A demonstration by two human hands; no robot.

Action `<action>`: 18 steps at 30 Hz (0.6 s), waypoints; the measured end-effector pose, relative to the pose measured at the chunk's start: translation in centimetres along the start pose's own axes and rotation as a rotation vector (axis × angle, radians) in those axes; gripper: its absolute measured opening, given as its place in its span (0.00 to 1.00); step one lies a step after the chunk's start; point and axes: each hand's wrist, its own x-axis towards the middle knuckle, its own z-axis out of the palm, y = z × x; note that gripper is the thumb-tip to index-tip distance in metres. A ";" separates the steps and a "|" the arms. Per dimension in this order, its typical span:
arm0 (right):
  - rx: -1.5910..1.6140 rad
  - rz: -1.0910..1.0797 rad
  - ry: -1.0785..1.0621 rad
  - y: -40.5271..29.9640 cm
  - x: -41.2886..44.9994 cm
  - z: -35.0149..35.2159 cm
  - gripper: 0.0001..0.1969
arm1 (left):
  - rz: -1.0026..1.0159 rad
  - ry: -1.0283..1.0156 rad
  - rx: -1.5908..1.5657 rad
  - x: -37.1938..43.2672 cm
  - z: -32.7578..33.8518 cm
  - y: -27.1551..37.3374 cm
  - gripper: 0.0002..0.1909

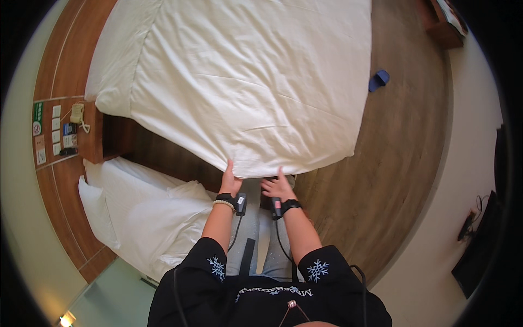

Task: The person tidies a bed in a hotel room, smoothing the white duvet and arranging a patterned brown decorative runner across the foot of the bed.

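A white duvet [253, 94] with many creases covers the bed in front of me. My left hand [231, 182] grips its near edge, thumb on top and the fingers mostly hidden beneath the cloth. The cloth pulls into folds around that grip. A short way to the right, my right hand [280, 187] is at the same edge, its thumb against the fabric. Its other fingers are spread below the hem and slightly blurred. Both wrists carry black straps with small cabled devices.
A second bed [151, 212] with rumpled white bedding lies to my left. Between the beds stands a wooden nightstand [92, 133], with a telephone [77, 113] by the wall panel. A blue slipper [379, 80] lies on the wooden floor [392, 163]. A dark television [476, 249] hangs at right.
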 end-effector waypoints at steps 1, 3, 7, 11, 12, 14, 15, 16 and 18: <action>-0.057 0.102 -0.247 1.0 0.3 2.2 0.32 | -0.019 -0.008 0.003 -0.1 0.1 0.1 0.23; 0.098 -0.029 -0.398 2.6 1.2 7.5 0.30 | -0.061 -0.049 -0.038 -0.1 1.6 0.4 0.22; 0.304 -0.297 -0.198 2.3 3.1 9.9 0.24 | -0.177 -0.123 -0.012 1.1 0.8 0.5 0.21; 0.245 -0.508 -0.259 1.4 1.1 8.7 0.21 | -0.143 -0.131 -0.057 3.1 0.5 3.6 0.20; 0.244 -0.512 -0.195 1.3 0.6 9.0 0.21 | -0.077 -0.193 -0.151 5.0 -0.3 5.5 0.20; 0.242 -0.573 -0.080 0.7 -0.6 9.1 0.21 | -0.011 -0.025 -0.276 7.4 0.7 11.1 0.24; 0.238 -0.608 -0.041 1.2 -0.8 9.7 0.21 | 0.089 -0.007 -0.314 9.5 -0.5 14.8 0.26; 0.247 -0.617 -0.028 1.4 -0.9 9.8 0.20 | 0.092 0.013 -0.359 10.6 -0.6 18.5 0.26; 0.228 -0.639 0.004 3.2 -0.4 9.6 0.20 | 0.207 0.077 -0.234 13.3 -3.0 25.8 0.27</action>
